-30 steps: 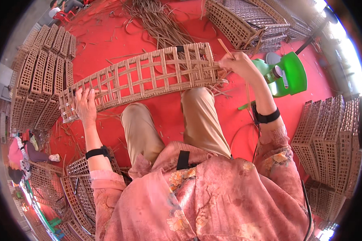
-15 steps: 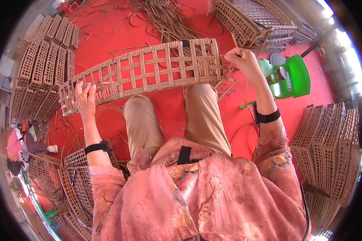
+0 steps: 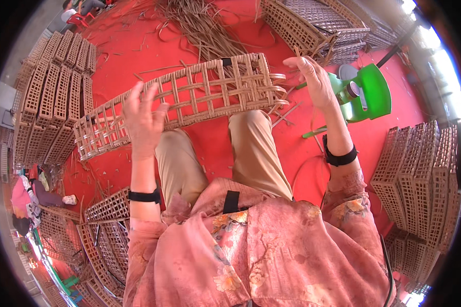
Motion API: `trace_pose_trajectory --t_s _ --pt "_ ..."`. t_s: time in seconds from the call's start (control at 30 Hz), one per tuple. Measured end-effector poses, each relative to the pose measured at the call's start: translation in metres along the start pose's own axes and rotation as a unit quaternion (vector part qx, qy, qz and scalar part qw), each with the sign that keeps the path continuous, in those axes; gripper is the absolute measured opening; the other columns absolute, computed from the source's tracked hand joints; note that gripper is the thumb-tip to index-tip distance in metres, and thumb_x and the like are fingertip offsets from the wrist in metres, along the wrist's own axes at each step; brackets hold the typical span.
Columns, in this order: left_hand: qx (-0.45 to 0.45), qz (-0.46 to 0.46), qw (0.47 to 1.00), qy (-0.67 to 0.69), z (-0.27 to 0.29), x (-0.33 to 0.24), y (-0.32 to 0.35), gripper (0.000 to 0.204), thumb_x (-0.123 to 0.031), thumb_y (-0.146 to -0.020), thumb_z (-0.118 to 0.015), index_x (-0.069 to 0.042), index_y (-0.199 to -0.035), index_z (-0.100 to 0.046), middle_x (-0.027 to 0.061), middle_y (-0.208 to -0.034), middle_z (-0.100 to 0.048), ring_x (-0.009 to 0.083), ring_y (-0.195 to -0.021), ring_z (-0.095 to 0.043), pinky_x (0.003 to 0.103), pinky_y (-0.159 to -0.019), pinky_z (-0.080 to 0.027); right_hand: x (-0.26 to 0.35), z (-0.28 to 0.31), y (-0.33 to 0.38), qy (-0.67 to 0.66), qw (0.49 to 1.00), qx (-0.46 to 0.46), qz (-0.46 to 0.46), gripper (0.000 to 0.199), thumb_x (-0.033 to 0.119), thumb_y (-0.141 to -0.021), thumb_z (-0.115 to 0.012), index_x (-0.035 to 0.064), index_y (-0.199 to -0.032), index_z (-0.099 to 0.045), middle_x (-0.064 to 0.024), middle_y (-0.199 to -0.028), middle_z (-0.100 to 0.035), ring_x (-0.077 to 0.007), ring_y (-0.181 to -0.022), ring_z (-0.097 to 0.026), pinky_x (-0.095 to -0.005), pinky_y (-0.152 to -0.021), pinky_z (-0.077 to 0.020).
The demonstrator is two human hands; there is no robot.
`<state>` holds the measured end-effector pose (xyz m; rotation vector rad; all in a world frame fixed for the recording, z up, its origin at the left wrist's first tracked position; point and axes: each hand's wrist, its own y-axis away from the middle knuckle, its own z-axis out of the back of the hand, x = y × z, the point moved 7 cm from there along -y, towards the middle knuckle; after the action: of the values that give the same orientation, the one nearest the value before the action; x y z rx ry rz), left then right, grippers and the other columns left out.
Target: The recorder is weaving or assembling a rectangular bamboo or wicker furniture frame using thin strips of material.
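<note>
A long, curved panel of brown rattan-like weave (image 3: pixel 210 89) with an open grid lies across in front of my knees. Its right end shows loose looped strands, and a black mark sits on its far rim. My left hand (image 3: pixel 144 115) is above the panel's near rim, fingers spread and somewhat blurred; whether it touches the weave I cannot tell. Just beyond the panel's right end is my right hand (image 3: pixel 316 84), its fingers long and close together. A thin brown stick-like piece (image 3: pixel 296 50) pokes out past its fingertips; the rest is hidden.
Stacked woven panels stand at the left (image 3: pixel 61 82) and right (image 3: pixel 415 179); more woven baskets (image 3: pixel 297 30) lie far right. A bundle of loose strips (image 3: pixel 205 30) rests on the red floor. A green stool (image 3: pixel 371 94) holding a jar is right of my hand. Another person (image 3: pixel 23 197) is far left.
My left hand has let go of the panel's left part and moved right, fingers spreading. My right hand has risen slightly from the right end. The panel has shifted a little left.
</note>
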<state>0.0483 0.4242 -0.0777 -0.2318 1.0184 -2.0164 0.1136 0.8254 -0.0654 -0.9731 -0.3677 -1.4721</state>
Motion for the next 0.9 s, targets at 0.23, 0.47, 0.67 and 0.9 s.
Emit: trace_pose_trajectory --t_s 0.23,0.47,0.67,0.9 --pt "0.039 -0.029 0.998 -0.042 -0.008 -0.027 -0.001 0.041 -0.041 -0.099 -0.055 -0.012 -0.127 -0.065 0.0132 -0.138 -0.051 0.0290 -0.124 -0.050 0.045 -0.104 -0.036 0.026 0.006 0.017 -0.062 0.996 0.045 0.052 0.037 0.031 -0.097 -0.049 -0.0019 -0.093 -0.065 -0.0117 -0.084 -0.062 -0.0268 -0.080 -0.062 -0.0357 -0.074 -0.0496" --pt "0.169 0.153 0.872 0.433 -0.032 -0.139 -0.015 0.028 -0.026 -0.102 -0.056 -0.006 -0.117 -0.067 0.0076 -0.098 -0.068 0.0150 -0.091 -0.063 0.030 -0.082 -0.051 0.080 -0.053 0.062 0.015 0.980 0.097 0.171 0.018 0.018 -0.090 -0.064 0.0002 -0.092 -0.066 -0.0134 -0.084 -0.063 -0.0323 -0.078 -0.064 -0.0392 -0.068 -0.0506" --pt "0.182 0.227 0.839 0.461 -0.053 -0.146 -0.006 0.015 -0.012 -0.092 -0.070 -0.003 -0.104 -0.068 0.0037 -0.073 -0.066 0.0094 -0.065 -0.063 0.025 -0.061 -0.050 0.043 -0.043 0.071 -0.100 0.989 0.101 -0.029 0.016 0.016 -0.091 -0.067 0.0011 -0.093 -0.071 -0.0118 -0.076 -0.065 -0.0190 -0.068 -0.063 -0.0351 -0.064 -0.0503" --pt "0.137 0.211 0.834 0.492 -0.061 -0.139 -0.039 0.015 -0.012 -0.094 -0.067 -0.002 -0.104 -0.066 0.0042 -0.078 -0.068 0.0092 -0.068 -0.064 0.026 -0.063 -0.052 0.033 0.013 0.039 -0.042 0.999 0.019 0.008 0.015 0.015 -0.089 -0.070 0.0006 -0.092 -0.074 -0.0057 -0.078 -0.070 -0.0078 -0.068 -0.058 -0.0307 -0.062 -0.0485"
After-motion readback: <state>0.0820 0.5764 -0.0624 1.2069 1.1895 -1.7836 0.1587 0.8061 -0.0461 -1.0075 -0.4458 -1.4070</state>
